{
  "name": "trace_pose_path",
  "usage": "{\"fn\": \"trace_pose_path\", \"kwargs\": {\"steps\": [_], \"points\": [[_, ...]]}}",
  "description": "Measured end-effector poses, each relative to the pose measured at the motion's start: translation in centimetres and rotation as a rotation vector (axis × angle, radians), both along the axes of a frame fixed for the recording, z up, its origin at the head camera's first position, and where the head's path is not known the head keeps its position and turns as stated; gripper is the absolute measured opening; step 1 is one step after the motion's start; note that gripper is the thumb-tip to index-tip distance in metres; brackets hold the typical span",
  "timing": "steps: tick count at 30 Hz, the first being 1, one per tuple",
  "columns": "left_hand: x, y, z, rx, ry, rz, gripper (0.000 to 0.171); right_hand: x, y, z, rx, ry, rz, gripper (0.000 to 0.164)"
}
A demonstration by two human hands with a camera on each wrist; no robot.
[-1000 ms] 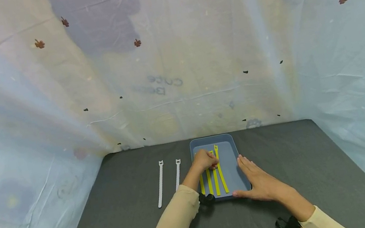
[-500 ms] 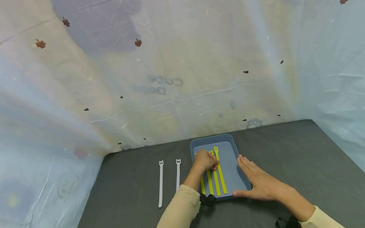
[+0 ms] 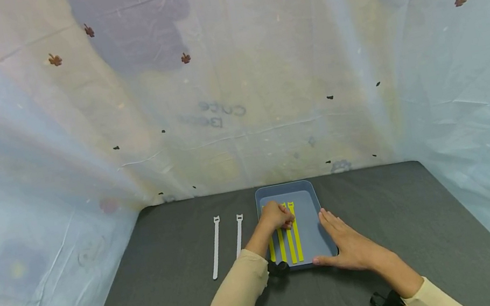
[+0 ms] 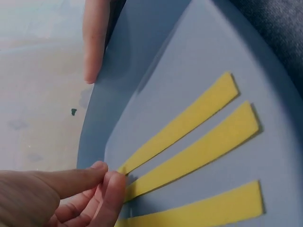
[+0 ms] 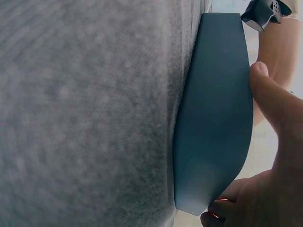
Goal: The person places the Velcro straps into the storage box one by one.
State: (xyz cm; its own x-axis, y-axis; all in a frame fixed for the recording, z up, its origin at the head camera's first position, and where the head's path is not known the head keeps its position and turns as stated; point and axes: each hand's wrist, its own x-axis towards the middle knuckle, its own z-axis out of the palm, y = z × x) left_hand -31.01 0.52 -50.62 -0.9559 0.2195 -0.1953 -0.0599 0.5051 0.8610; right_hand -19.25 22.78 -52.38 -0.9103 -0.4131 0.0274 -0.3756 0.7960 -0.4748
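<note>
In the head view a blue-grey tray lies on the table, with several yellow hook-and-loop cable ties side by side in it. My left hand reaches into the tray. Its thumb and finger pinch the rightmost yellow cable tie below the slotted head; the left wrist view shows this cable tie leaving the fingertips of the left hand. The left hand covers parts of the other ties. My right hand rests against the tray's near right corner, thumb on the near rim, fingers extended along the right side.
Two white cable ties, the outer one and the inner one, lie on the dark grey table left of the tray. My left forearm partly hides the inner one. A patterned curtain surrounds the table's back and sides.
The rightmost yellow cable tie has swung from slanted to nearly parallel with its neighbours and slid slightly nearer, its head now level with theirs. The right hand has stayed in place.
</note>
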Motion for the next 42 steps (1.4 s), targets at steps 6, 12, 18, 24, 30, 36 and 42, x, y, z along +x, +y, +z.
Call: {"fn": "trace_pose_path", "kwargs": {"steps": [6,12,18,24,30,36,42], "points": [[0.0,-0.8,0.3,0.058,0.037,-0.061,0.009,0.1,-0.1,0.1,-0.005,-0.011,0.000,0.127],[0.0,-2.2,1.0,0.057,0.092,-0.093,0.009,0.1,-0.3,0.2,0.001,-0.017,0.000,0.127],[0.3,-3.8,1.8,0.066,0.110,-0.107,0.010,0.1,-0.4,0.2,0.003,-0.016,-0.014,0.128],[1.1,-6.0,2.0,0.093,0.134,-0.102,0.013,0.2,-0.4,0.2,0.002,-0.011,-0.016,0.128],[1.6,-8.2,2.2,0.136,0.125,-0.080,0.021,0.2,-0.3,0.3,0.000,-0.003,-0.014,0.129],[1.7,-10.2,2.3,0.134,0.142,-0.062,0.020,0.2,-0.3,0.2,0.001,-0.005,-0.015,0.129],[2.1,-12.2,2.0,0.110,0.166,-0.026,0.019,0.2,-0.3,0.3,0.001,-0.004,-0.016,0.129]]}}
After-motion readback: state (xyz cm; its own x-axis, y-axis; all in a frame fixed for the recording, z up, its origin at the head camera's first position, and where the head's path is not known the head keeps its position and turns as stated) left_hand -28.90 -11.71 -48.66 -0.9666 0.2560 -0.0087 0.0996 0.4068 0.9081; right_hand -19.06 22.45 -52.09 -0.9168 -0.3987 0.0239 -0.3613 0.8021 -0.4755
